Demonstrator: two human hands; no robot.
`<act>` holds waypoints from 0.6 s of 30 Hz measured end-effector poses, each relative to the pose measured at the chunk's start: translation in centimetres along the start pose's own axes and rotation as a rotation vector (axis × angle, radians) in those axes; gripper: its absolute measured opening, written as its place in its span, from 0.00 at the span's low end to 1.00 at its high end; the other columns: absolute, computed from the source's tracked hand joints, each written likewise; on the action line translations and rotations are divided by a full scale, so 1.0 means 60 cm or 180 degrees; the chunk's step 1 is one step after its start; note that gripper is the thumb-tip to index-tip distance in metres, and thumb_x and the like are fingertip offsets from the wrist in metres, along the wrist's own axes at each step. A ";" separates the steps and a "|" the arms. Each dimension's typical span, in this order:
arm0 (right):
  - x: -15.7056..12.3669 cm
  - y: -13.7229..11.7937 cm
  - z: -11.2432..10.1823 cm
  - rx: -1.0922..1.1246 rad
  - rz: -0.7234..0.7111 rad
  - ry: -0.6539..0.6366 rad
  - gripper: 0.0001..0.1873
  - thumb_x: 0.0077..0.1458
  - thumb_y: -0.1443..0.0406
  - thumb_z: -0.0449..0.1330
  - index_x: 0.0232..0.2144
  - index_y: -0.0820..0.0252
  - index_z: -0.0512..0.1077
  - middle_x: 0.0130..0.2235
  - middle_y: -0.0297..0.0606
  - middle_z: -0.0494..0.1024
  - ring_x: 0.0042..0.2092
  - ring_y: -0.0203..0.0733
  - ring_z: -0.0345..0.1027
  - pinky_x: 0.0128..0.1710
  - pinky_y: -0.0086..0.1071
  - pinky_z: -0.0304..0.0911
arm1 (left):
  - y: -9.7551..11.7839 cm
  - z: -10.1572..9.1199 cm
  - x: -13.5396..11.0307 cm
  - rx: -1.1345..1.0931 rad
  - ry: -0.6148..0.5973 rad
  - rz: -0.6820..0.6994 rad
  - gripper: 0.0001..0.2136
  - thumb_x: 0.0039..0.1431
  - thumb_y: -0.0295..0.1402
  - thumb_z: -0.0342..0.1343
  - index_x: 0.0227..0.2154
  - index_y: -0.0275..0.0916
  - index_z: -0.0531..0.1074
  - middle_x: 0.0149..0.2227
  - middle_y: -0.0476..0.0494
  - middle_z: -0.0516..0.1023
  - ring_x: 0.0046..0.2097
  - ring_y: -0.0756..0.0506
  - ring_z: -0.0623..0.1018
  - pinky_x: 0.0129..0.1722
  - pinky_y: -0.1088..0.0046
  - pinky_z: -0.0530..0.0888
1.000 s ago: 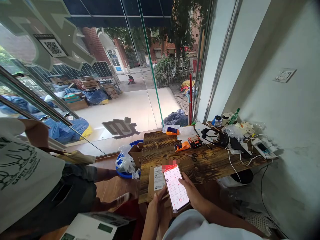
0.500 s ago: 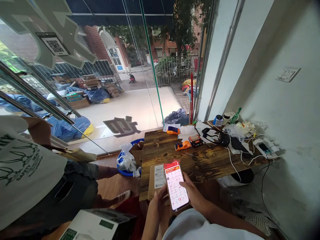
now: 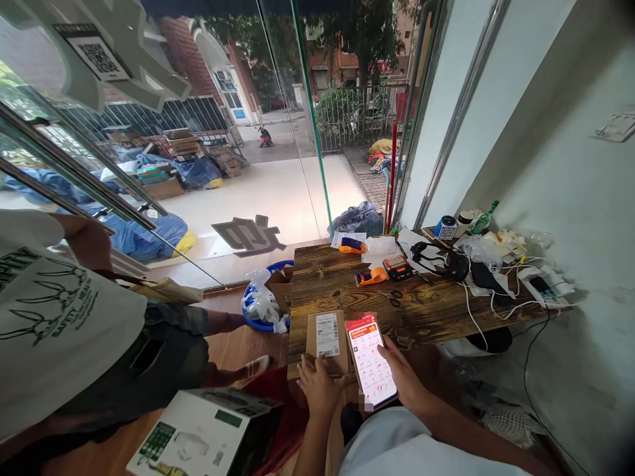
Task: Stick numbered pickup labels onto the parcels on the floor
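Brown parcel [image 3: 325, 344] at the table [image 3: 426, 311] edge under left hand [image 3: 317, 387]; right hand [image 3: 404, 380] grips phone [image 3: 371, 360].

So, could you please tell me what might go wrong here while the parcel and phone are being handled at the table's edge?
1. The small parcel lies at the near edge of the wooden table with only the left hand on it; a nudge could tip it off.
2. The phone is held in the right hand alone, so it might slip.
3. Another person stands close on the left and could bump the hands.
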State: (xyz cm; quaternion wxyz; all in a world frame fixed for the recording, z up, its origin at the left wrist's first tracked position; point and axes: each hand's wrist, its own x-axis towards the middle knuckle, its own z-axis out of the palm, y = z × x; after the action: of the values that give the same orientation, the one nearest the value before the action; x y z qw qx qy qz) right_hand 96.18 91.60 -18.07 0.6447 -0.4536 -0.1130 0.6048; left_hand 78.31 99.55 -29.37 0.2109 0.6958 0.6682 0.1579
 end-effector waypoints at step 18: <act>0.000 -0.005 -0.017 -0.0130 -0.0020 0.0086 0.24 0.51 0.53 0.62 0.49 0.52 0.67 0.48 0.37 0.78 0.49 0.49 0.71 0.51 0.42 0.61 | 0.020 0.065 -0.016 0.0234 0.0313 -0.0180 0.37 0.45 0.50 0.60 0.58 0.41 0.59 0.63 0.27 0.39 0.62 0.23 0.54 0.55 0.49 0.60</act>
State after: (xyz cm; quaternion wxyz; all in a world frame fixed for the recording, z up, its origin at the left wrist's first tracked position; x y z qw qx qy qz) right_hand 97.08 91.15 -18.43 0.6386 -0.4745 -0.1180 0.5942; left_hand 81.27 98.28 -32.06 0.1565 0.6753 0.7025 0.1613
